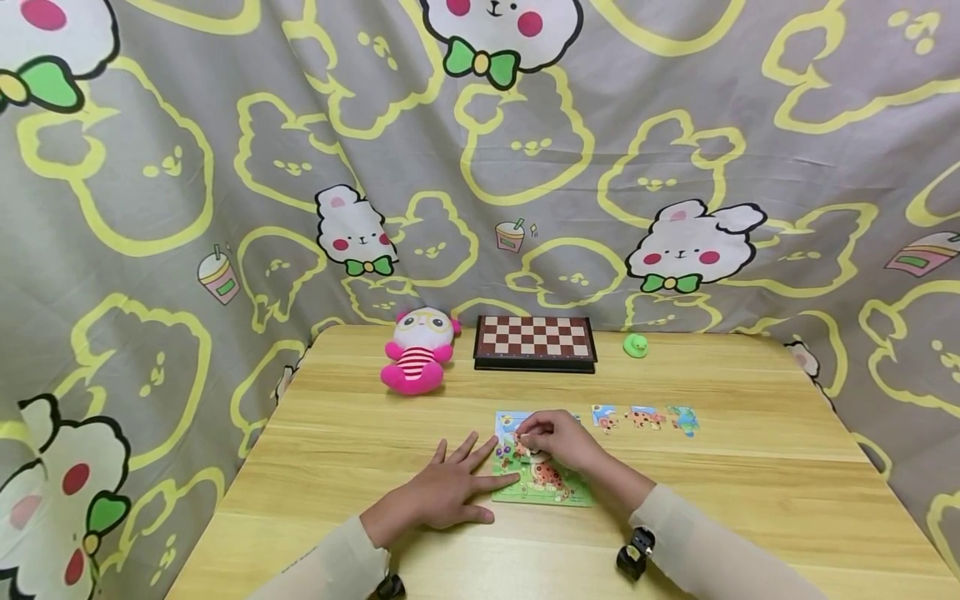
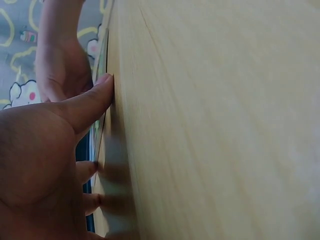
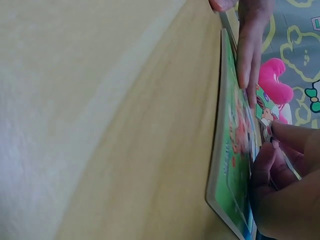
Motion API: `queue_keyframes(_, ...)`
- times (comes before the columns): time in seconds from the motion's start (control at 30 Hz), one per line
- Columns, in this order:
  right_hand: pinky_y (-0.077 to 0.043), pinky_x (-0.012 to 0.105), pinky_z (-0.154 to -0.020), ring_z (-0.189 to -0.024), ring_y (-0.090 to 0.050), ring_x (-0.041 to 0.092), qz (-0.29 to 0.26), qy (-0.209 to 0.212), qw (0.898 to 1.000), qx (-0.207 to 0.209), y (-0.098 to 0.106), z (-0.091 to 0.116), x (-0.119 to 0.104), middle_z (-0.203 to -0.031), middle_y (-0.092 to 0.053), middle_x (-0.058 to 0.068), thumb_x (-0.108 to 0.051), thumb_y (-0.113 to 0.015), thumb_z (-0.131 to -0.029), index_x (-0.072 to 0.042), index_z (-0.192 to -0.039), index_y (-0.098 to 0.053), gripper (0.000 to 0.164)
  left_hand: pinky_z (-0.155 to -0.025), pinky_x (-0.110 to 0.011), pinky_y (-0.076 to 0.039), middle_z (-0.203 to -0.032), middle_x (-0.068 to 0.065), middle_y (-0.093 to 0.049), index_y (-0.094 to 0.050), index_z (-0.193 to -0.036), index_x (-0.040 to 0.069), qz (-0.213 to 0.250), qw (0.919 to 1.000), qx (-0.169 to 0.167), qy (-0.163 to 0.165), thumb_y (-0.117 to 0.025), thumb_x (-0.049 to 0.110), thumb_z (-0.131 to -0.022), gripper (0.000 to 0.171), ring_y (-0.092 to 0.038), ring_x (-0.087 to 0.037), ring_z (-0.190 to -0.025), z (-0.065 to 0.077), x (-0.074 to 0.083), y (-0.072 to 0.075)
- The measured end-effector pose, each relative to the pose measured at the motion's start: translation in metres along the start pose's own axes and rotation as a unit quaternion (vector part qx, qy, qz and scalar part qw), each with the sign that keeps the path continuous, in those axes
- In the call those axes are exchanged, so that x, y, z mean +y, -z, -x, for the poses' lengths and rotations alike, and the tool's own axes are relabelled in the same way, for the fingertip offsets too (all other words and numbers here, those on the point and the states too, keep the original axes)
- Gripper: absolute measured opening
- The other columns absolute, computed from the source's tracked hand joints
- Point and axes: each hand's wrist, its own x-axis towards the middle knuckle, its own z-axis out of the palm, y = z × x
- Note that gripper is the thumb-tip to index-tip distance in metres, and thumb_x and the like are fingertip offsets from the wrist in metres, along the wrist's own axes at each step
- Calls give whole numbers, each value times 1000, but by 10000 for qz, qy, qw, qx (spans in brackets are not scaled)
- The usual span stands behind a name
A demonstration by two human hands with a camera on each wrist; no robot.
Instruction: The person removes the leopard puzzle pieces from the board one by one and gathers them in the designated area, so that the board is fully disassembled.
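Observation:
A jigsaw puzzle board (image 1: 577, 498) with a green border and a spotted animal picture lies flat on the table. My right hand (image 1: 564, 442) is over its upper part and pinches a puzzle piece (image 3: 266, 106) between thumb and fingertips. In the right wrist view the piece is tilted up from the board's surface. My left hand (image 1: 447, 489) lies at the board's left side, fingers spread and straight. One of its fingers reaches over the left edge of the board, while the thumb rests on the wood.
Right of the board lie three loose clusters of puzzle: a blue-topped one (image 1: 604, 417), a spotted one (image 1: 645, 417) and a teal one (image 1: 683, 420). Farther back are a pink plush toy (image 1: 417, 354), a chessboard box (image 1: 535, 340) and a green duck (image 1: 636, 346). A patterned curtain (image 1: 555, 167) hangs behind.

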Motion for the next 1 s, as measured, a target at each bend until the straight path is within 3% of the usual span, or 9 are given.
queue_keyframes(0.43, -53, 33, -62, -74, -65, 25, 125, 34, 9999, 10, 20, 10, 1, -88, -73, 6, -13, -70, -98, -5, -109, -76, 14, -114, -77, -18, -174, -6, -6, -28, -157, 56, 29, 10000, -39, 16, -51, 64, -99, 63, -7, -43, -158, 0, 0, 1)
queue_keyframes(0.77, -52, 29, -65, -82, -63, 21, 298, -13, 9995, 135, 39, 25, 9, -92, -72, 4, -15, -72, -98, -5, -109, -76, 16, -114, -79, -15, -174, -8, -6, -29, -158, 55, 148, 9999, -58, -23, -53, 61, -100, 63, -5, -44, -158, 1, 2, 3)
queue_keyframes(1.0, -51, 30, -61, -77, -61, 21, 295, -108, 9993, 177, 52, 34, 13, -92, -72, 6, -14, -71, -98, -4, -110, -76, 17, -114, -79, -15, -174, -8, -6, -29, -158, 55, 170, 9998, -49, -34, -53, 61, -100, 63, -6, -44, -158, 1, 2, 3)
